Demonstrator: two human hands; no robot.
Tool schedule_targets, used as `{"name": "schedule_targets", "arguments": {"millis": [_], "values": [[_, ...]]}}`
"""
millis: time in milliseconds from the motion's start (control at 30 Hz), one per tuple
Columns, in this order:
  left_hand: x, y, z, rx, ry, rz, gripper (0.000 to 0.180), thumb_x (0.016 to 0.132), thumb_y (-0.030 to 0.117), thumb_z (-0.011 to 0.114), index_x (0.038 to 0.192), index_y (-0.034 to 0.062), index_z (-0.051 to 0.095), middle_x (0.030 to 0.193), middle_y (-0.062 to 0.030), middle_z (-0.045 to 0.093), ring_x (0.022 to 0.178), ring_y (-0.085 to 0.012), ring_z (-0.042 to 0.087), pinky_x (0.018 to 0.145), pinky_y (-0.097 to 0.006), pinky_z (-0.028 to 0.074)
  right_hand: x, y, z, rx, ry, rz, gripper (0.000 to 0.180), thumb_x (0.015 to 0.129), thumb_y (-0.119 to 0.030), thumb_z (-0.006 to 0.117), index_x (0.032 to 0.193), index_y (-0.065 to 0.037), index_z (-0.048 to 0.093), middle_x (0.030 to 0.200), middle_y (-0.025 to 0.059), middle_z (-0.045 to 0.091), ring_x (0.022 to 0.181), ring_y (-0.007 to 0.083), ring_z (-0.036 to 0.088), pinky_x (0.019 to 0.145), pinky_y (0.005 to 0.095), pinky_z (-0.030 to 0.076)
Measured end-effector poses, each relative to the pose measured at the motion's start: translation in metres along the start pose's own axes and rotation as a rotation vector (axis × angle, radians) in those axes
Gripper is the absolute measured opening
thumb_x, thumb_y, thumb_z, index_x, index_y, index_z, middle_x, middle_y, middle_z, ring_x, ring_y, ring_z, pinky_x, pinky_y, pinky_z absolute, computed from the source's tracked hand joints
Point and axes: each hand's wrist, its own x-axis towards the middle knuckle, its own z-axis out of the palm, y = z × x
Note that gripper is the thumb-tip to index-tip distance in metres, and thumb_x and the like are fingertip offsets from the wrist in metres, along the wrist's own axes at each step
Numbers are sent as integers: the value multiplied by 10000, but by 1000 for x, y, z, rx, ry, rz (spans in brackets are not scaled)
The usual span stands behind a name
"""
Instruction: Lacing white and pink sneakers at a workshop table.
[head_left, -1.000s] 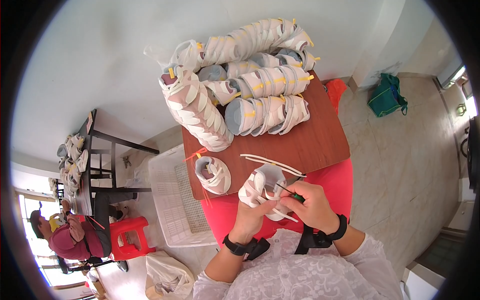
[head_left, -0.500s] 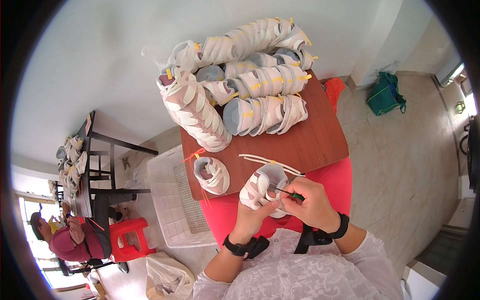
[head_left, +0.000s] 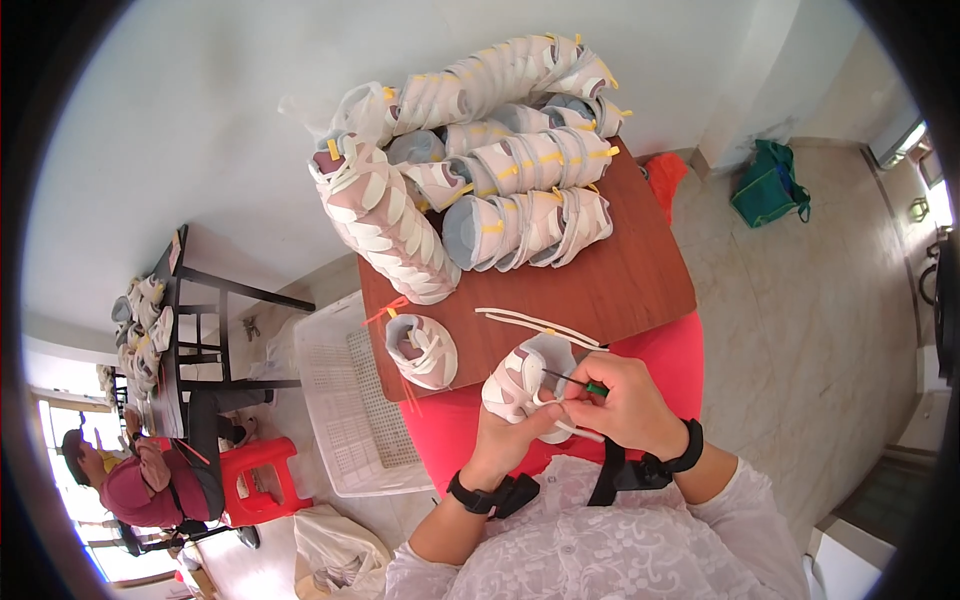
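My left hand is closed around the near side of a white and pink shoe upper, holding it upright at the table's front edge with its grey-lined opening facing up. In my right hand is a thin dark-shafted hook tool with a green handle. Its shaft points left across the upper, and my right fingertips are against the upper's right side. Below them a white lace strand shows. White shoelaces lie just beyond the upper. Left of it stands a laced upper with an orange-red cord.
Rows of nested shoe uppers cover the back of the brown table. A white plastic crate sits at its left. Farther left, a person sits near a red stool. A green bag rests on the floor, right.
The tool's shaft has lifted and shows more plainly across the upper's opening. A white lace strand has come into sight below my right hand. My left hand keeps its hold.
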Motion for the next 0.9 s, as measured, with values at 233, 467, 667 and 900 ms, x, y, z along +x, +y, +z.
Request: {"name": "schedule_targets", "arguments": {"millis": [233, 467, 667, 900], "values": [[-1, -1, 0, -151, 91, -1, 346, 820, -32, 665, 1117, 62, 514, 943, -10, 606, 895, -118, 613, 761, -269, 515, 0, 0, 11, 6, 90, -83, 120, 797, -76, 681, 862, -3, 611, 758, 91, 589, 623, 194, 600, 545, 305, 468], [0, 3, -2, -243, 231, 117, 347, 830, -54, 637, 1134, 58, 513, 980, -25, 604, 893, -128, 603, 781, -291, 512, -18, -7, 27, -138, 167, -109, 63, 851, -43, 604, 907, -27, 580, 755, 106, 554, 586, 272, 569, 505, 344, 446], [-3, 5, -1, -146, 239, 192, 350, 823, -52, 639, 1126, 73, 518, 993, -16, 584, 886, -120, 574, 790, -285, 481, -18, -5, 32, -151, 106, -115, 59, 844, -34, 600, 883, -32, 555, 769, 109, 564, 605, 297, 581, 512, 368, 462], [-4, 2, -2, -80, 275, 220, 385, 818, -54, 653, 1153, 71, 511, 991, -16, 581, 886, -109, 567, 778, -274, 477, -15, -6, 31, -133, 109, -135, 62, 845, -26, 592, 886, -28, 547, 768, 114, 554, 612, 314, 581, 517, 378, 467]]}}
